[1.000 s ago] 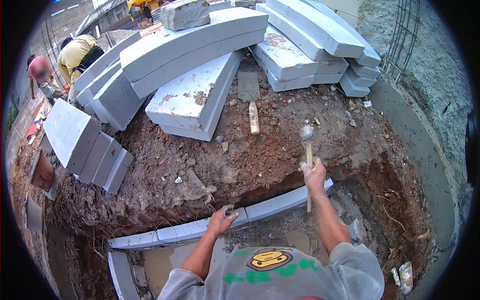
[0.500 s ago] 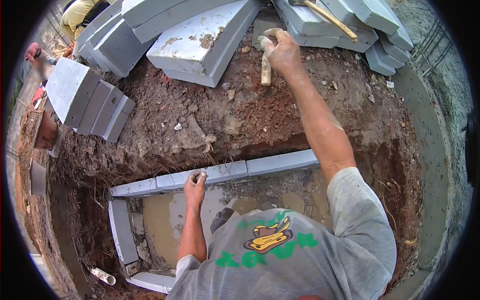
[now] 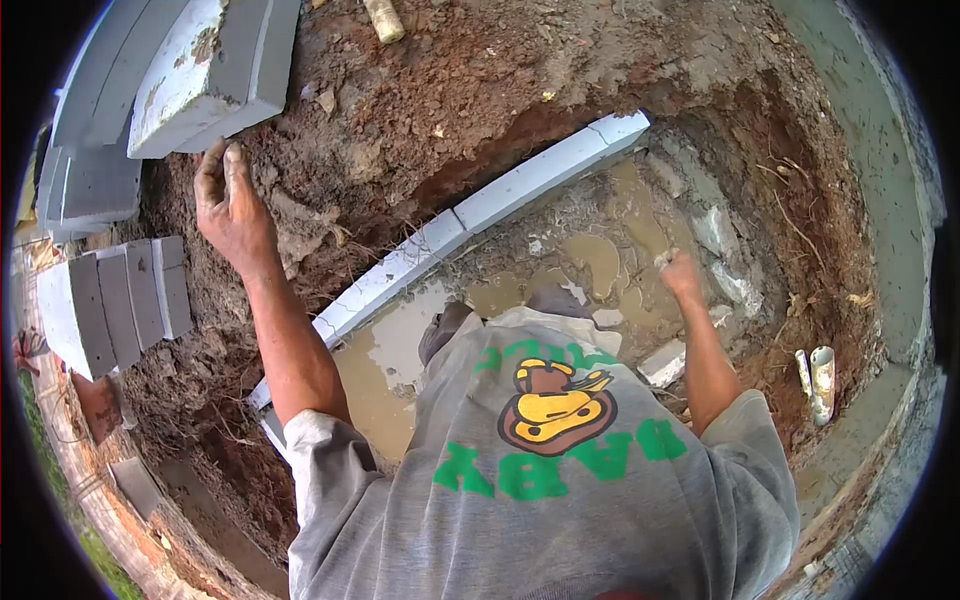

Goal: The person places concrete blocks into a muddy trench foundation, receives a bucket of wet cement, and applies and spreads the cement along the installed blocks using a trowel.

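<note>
At the upper left my left hand (image 3: pixel 237 215) reaches up, thumb and fingers apart and holding nothing. Its fingertips come close to the lower edge of a pale grey block (image 3: pixel 195 85); whether they touch it I cannot tell. Over the muddy pit on the right is my right hand (image 3: pixel 680 274), its fingers curled closed; anything inside them is hidden. A row of pale blocks (image 3: pixel 520 188) lines the pit's far side. Muddy water (image 3: pixel 590 262) covers part of the pit floor between my hands.
More blocks (image 3: pixel 115 305) stand in a stack at the left. A wooden handle (image 3: pixel 384 20) lies on the soil at the top. White pipe ends (image 3: pixel 822 385) stick up at the right, near a grey cement wall (image 3: pixel 860 180). A broken block piece (image 3: pixel 663 363) lies in the pit.
The view has turned and shifted right. My left hand has gone up from the pit toward the block. My right hand has left the wooden handle and come down over the pit.
</note>
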`<act>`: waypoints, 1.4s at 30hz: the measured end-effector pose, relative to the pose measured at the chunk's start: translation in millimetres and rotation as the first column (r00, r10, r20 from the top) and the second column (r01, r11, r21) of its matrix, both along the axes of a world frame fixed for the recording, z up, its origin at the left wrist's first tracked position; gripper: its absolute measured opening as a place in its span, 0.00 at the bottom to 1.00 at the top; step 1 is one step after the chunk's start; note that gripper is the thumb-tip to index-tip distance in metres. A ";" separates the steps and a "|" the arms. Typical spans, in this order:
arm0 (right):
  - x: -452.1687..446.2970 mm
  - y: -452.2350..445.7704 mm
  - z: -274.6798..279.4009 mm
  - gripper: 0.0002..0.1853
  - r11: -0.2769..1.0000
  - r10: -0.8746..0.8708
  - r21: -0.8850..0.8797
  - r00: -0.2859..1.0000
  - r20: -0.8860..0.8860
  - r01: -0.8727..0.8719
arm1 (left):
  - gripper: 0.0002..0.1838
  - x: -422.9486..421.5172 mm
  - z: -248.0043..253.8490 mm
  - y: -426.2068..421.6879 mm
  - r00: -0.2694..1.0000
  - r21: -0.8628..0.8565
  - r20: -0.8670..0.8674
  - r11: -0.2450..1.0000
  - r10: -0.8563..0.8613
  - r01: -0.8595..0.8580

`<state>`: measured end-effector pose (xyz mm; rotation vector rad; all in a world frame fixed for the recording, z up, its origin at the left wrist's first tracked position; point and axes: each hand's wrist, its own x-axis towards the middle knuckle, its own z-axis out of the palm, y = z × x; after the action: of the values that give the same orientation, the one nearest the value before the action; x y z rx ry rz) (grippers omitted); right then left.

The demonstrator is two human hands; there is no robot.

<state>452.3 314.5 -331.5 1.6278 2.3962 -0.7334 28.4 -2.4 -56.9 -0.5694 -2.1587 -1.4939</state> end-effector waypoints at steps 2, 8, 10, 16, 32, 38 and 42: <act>36.0 5.8 22.6 0.07 0.985 -0.174 -0.009 0.984 0.031 0.174 | 0.18 -26.9 14.7 16.9 0.992 -0.001 -0.126 1.000 -0.021 0.021; -3.5 -65.5 103.2 0.15 0.869 -0.449 -0.434 0.745 -0.493 0.236 | 0.11 -82.2 19.9 41.3 0.866 -0.206 -0.494 0.957 0.078 -0.204; -21.0 -93.2 138.5 0.16 0.906 -0.352 -0.406 0.741 -0.571 0.118 | 0.11 -82.9 16.8 42.9 0.754 -0.218 -0.654 0.939 0.061 -0.265; -34.3 -160.9 289.5 0.21 0.949 -0.097 -0.272 0.677 -0.730 -0.157 | 0.11 -75.5 17.4 41.5 0.741 -0.198 -0.664 0.933 0.097 -0.300; 92.9 -259.9 358.7 0.17 0.999 -0.026 -0.047 0.572 -0.820 -0.022 | 0.19 134.7 -160.8 80.3 0.426 -0.059 0.532 0.470 -0.731 0.881; 130.7 -247.4 337.4 0.16 0.976 -0.220 -0.168 0.615 -0.757 0.142 | 0.20 146.1 -234.2 107.0 0.308 -0.033 0.714 0.410 -0.629 0.912; 160.4 -237.0 338.5 0.16 0.949 -0.315 -0.233 0.623 -0.716 0.212 | 0.21 157.5 -275.9 117.3 0.295 -0.098 0.791 0.364 -0.536 0.926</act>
<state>612.6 77.5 7.1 1.8998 2.4862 -1.9117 185.8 114.9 -332.7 -1.8354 -3.1809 -1.6058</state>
